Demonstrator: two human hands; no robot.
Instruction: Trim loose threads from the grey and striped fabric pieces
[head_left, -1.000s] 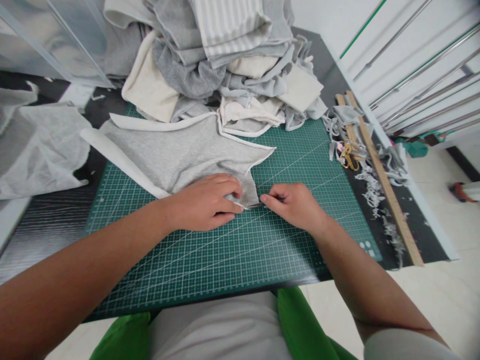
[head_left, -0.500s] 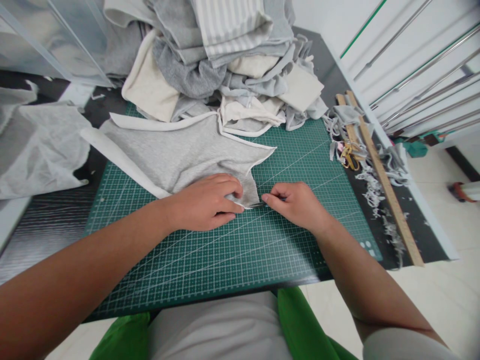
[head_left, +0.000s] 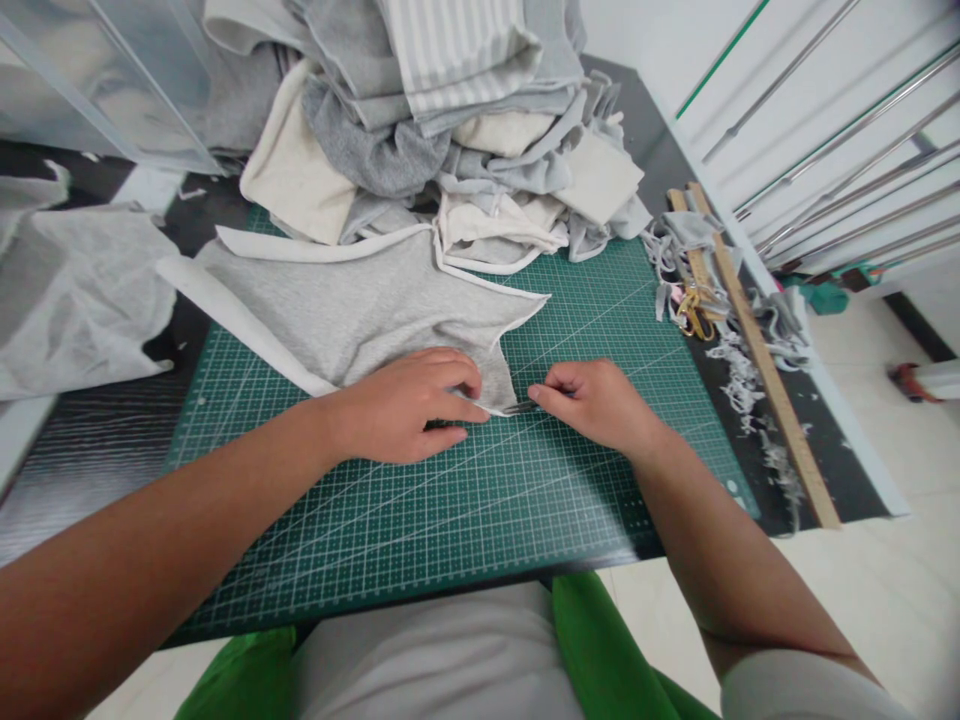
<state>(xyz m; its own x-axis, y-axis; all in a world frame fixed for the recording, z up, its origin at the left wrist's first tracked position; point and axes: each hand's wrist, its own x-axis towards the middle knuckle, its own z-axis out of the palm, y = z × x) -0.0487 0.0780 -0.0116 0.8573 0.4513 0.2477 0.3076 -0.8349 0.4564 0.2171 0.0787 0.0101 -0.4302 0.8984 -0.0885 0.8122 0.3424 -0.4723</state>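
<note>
A grey fabric piece with white trim lies spread on the green cutting mat. My left hand presses down on the fabric's near corner, fingers curled over its edge. My right hand sits just to the right, pinching a small thin metal tool whose tip touches the fabric's corner beside my left fingertips. Most of the tool is hidden inside my fist.
A tall heap of grey, white and striped fabric fills the back of the table. A wooden ruler, yellow-handled scissors and fabric scraps lie along the right edge. More light cloth lies at the left.
My right hand has shifted slightly to the right along the mat, exposing more of the tool's tip. My left hand stays pressed on the fabric.
</note>
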